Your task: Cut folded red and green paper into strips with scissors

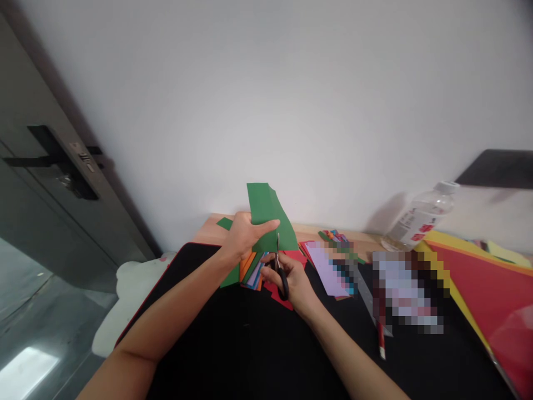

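My left hand pinches a sheet of green paper and holds it upright above the table, thumb laid across its front. My right hand grips black-handled scissors with its fingers through the loops. The blades point up into the lower edge of the green paper. Under both hands lies a small pile of coloured paper strips, orange, blue, green and red, on a black mat.
A wooden table stands against a white wall. A clear plastic bottle lies at the back right. Large red and yellow sheets cover the right side. More paper scraps sit beyond the mat. A dark door with a handle is at left.
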A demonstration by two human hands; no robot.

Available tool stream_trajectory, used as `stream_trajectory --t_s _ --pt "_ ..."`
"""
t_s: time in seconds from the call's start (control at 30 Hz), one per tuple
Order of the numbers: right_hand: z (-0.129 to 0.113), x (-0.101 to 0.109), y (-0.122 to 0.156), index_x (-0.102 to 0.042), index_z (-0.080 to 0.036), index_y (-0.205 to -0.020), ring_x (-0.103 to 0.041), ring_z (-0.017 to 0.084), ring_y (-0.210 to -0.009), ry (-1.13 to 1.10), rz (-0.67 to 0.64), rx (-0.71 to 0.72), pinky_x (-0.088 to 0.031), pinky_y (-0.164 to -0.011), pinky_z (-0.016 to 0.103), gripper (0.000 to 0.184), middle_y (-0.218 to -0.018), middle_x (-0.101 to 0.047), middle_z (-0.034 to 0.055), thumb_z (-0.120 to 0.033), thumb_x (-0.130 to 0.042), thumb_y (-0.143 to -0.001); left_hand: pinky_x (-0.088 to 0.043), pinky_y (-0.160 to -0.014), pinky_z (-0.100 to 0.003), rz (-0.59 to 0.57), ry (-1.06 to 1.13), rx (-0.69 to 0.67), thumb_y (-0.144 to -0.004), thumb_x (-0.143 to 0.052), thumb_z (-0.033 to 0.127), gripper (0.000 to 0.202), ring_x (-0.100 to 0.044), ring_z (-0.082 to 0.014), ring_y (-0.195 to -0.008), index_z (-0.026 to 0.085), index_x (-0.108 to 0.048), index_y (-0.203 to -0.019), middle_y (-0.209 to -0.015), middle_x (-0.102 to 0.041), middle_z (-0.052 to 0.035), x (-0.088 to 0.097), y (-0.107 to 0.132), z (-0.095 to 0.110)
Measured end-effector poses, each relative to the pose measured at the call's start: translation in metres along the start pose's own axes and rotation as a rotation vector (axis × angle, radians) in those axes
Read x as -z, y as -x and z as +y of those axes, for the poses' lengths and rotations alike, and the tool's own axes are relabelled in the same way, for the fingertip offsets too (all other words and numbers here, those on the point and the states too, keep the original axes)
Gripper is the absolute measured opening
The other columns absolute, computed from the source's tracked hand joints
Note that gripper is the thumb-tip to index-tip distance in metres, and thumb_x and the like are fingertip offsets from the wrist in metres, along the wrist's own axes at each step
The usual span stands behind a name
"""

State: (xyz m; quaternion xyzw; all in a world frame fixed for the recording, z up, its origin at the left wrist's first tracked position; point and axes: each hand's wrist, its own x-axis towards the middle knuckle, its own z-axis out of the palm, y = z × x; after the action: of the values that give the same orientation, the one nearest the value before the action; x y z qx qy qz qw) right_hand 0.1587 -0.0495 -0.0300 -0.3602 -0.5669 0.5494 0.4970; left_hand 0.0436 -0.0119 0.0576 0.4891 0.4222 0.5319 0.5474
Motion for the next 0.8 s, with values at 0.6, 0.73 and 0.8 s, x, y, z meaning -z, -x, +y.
stream_trajectory --t_s 0.6,0.73,0.8 --pt "-0.0043 -0.0013 0.0006 -0.058 -0.017 -0.073 -0.039 0.009 -0.042 0.045 0.008 0.015 -0.033 -0.042 0.022 0.039 -0.046 -0.045 -0.0058 -0.053 -0.069 -0.065 -0.051 -0.053 -0.027 0.003 0.013 0.010 -0.053 -0.080 0.021 0.019 -0.061 -0.0150 -0.055 0.012 -0.066 -0.061 -0.064 -0.068 -0.0052 0.0009 -0.0008 -0.0010" --pt "-0.0062 -0.0015 0.0006 -0.057 -0.017 -0.069 -0.040 0.009 -0.041 0.033 -0.002 0.016 -0.033 -0.041 0.022 0.039 -0.044 -0.045 -0.0059 -0.053 -0.071 -0.063 -0.052 -0.054 -0.028 0.000 0.022 0.011 -0.053 -0.080 0.021 0.021 -0.062 -0.0157 -0.057 0.011 -0.067 -0.064 -0.066 -0.069 -0.0064 0.0013 -0.0019 -0.0022" --pt "-0.0068 -0.0017 0.0004 -0.057 -0.017 -0.068 -0.041 0.009 -0.041 0.032 0.000 0.007 -0.034 -0.041 0.022 0.040 -0.044 -0.045 -0.0056 -0.054 -0.071 -0.063 -0.052 -0.055 -0.028 -0.003 0.026 0.013 -0.053 -0.080 0.022 0.021 -0.063 -0.0161 -0.058 0.010 -0.067 -0.064 -0.067 -0.069 -0.0067 0.0013 -0.0018 -0.0022"
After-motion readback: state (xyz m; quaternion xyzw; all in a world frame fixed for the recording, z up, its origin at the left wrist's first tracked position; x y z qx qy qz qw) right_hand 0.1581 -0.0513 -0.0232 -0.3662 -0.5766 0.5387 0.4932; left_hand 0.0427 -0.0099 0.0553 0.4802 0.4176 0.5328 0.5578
